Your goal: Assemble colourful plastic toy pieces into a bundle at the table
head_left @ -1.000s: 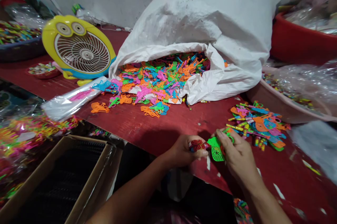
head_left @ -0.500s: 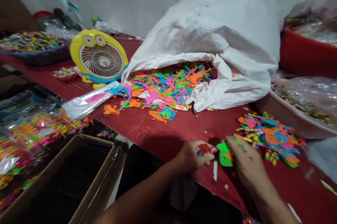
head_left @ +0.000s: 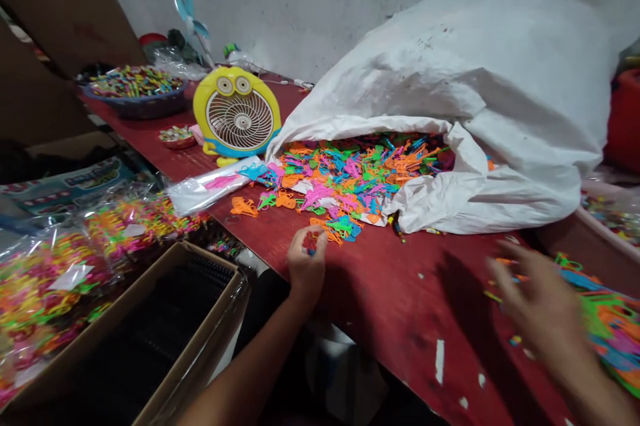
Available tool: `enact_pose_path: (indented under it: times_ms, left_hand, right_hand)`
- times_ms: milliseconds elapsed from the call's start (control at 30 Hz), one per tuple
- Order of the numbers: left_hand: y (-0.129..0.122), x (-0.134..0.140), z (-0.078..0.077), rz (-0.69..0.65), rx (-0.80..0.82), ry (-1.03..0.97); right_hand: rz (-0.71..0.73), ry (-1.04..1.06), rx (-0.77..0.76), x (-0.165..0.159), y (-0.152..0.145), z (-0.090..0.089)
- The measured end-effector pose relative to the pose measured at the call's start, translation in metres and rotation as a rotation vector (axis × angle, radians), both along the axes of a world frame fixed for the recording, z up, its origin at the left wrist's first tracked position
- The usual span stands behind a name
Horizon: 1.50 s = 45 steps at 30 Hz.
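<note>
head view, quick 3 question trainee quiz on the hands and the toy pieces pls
1. True or false: the left hand holds a small red plastic toy piece.
2. What does the big white woven sack spill onto the red wooden table?
3. The blurred right hand is: A) inside the open cardboard box; B) above the table, fingers spread.

Key: 1 true; 2 mixed coloured plastic toy pieces; 3 B.

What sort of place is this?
Probably a small toy-packing workshop: a big white sack spills bright plastic toy pieces onto a red table, with filled clear bags and a cardboard box alongside.
</note>
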<state>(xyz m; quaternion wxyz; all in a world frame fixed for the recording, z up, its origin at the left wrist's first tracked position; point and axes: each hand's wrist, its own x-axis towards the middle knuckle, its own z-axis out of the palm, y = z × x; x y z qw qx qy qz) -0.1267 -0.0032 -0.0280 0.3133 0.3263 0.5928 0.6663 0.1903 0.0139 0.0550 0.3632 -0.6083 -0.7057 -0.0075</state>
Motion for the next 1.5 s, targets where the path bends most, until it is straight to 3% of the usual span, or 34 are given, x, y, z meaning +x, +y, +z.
enact_pose_path:
  times_ms: [100, 200, 267, 333, 467, 600, 700, 933, 1267, 1400, 1500]
  left_hand:
    - [0.016, -0.013, -0.010, 0.027, -0.026, 0.179]
    - [0.026, -0.017, -0.016, -0.032, -0.077, 0.300]
    - [0.027, -0.017, -0.018, -0.069, -0.095, 0.353]
    - [0.024, -0.013, -0.018, -0.105, -0.087, 0.409]
    - [0.012, 0.013, -0.014, -0.202, -0.017, 0.501]
    - [0.004, 0.044, -0.009, -0.260, 0.028, 0.533]
    - [0.002, 0.053, -0.008, -0.300, 0.043, 0.529]
    - [0.003, 0.048, -0.009, -0.328, 0.039, 0.467]
    - [0.008, 0.050, -0.016, -0.305, 0.020, 0.329]
    - [0.005, 0.050, -0.016, -0.294, 0.012, 0.175]
    - [0.003, 0.051, -0.013, -0.263, 0.020, 0.022]
  right_hand:
    - [0.362, -0.006, -0.197, -0.098, 0.023, -0.030]
    - [0.325, -0.076, -0.254, -0.166, 0.049, -0.050]
    - [0.277, -0.083, -0.265, -0.183, 0.061, -0.058]
    - [0.276, -0.081, -0.279, -0.180, 0.063, -0.064]
    - [0.325, -0.087, -0.306, -0.142, 0.046, -0.071]
    - [0.326, -0.054, -0.333, -0.106, 0.023, -0.073]
    - [0.296, 0.006, -0.336, -0.095, 0.020, -0.070]
    - [0.318, -0.122, -0.148, -0.126, 0.060, -0.057]
    - [0.444, -0.371, -0.121, -0.154, 0.089, -0.043]
    - [0.565, -0.431, -0.130, -0.166, 0.096, -0.035]
    - [0.572, -0.418, -0.150, -0.166, 0.101, -0.031]
